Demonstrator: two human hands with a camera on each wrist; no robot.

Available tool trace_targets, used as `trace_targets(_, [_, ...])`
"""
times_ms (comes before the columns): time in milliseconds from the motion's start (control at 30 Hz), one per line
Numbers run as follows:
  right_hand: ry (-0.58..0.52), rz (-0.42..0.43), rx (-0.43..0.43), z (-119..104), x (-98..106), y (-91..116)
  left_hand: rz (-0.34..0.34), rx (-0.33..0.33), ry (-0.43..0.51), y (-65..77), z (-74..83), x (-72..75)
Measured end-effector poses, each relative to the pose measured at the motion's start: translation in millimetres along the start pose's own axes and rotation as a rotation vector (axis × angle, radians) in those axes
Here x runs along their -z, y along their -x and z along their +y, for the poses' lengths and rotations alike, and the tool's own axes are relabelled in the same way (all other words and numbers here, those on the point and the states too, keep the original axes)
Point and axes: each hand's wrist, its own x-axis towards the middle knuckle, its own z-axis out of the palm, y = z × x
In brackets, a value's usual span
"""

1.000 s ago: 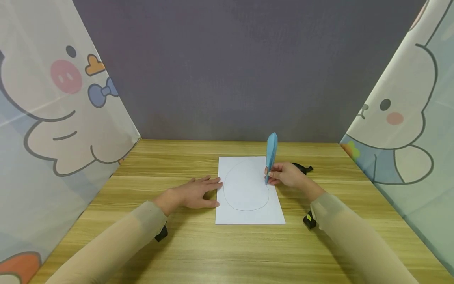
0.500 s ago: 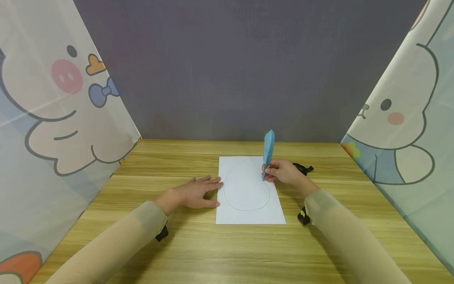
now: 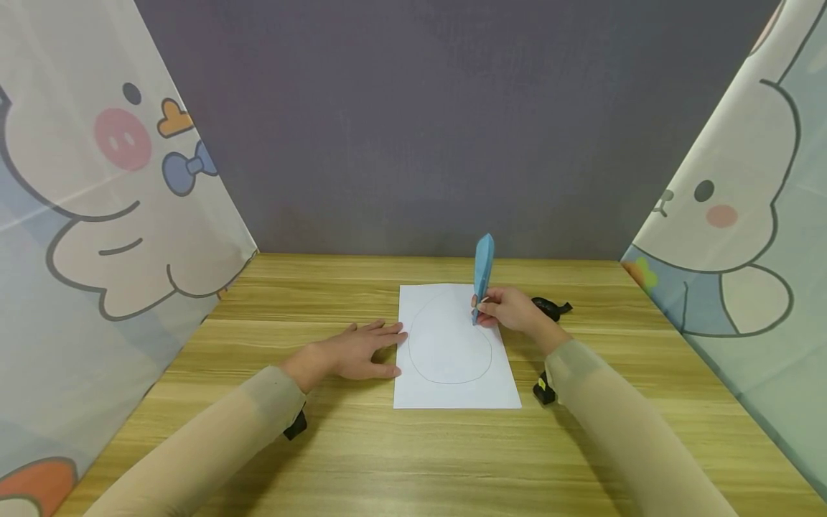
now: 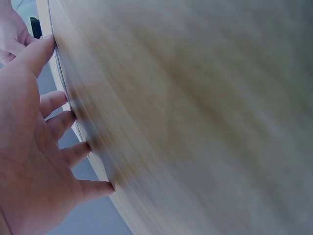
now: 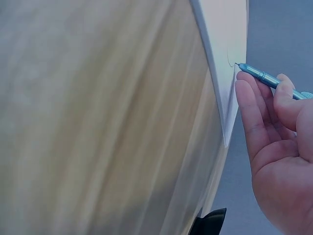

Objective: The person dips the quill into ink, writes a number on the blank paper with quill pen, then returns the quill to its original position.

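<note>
A white sheet of paper (image 3: 426, 395) lies on the wooden table and bears a thin rounded outline, like an egg. My right hand (image 3: 513, 310) pinches a blue pen (image 3: 483, 266) with a broad, feather-like top, standing nearly upright over the sheet's right part. In the right wrist view the tip of the pen (image 5: 264, 78) touches the paper (image 5: 227, 29) at the end of a drawn line. Spread fingers of my left hand (image 3: 358, 353) rest at the paper's left edge. The left wrist view shows that left hand (image 4: 34, 147) with its fingertips on the surface.
Behind my right hand a small black object (image 3: 548, 308) with a strap-like end lies on the table (image 3: 323, 287). A dark grey panel (image 3: 413, 129) stands at the table's back edge. Printed cartoon cloths (image 3: 129, 237) hang on both sides.
My right hand has moved with the pen a little to the left and away from me, along the right side of the outline. My left hand stays where it was.
</note>
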Motion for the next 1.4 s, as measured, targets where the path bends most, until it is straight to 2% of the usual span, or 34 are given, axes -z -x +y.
trace_targets(267, [-0.042,-0.021,0.014,-2,-4,-5,-0.006,0.002,0.003,0.2,1.0,1.3])
trace_targets(1400, [-0.048,-0.014,0.03,-26,-29,-25,0.004,-0.002,0.0,-0.6,-0.3,-0.1])
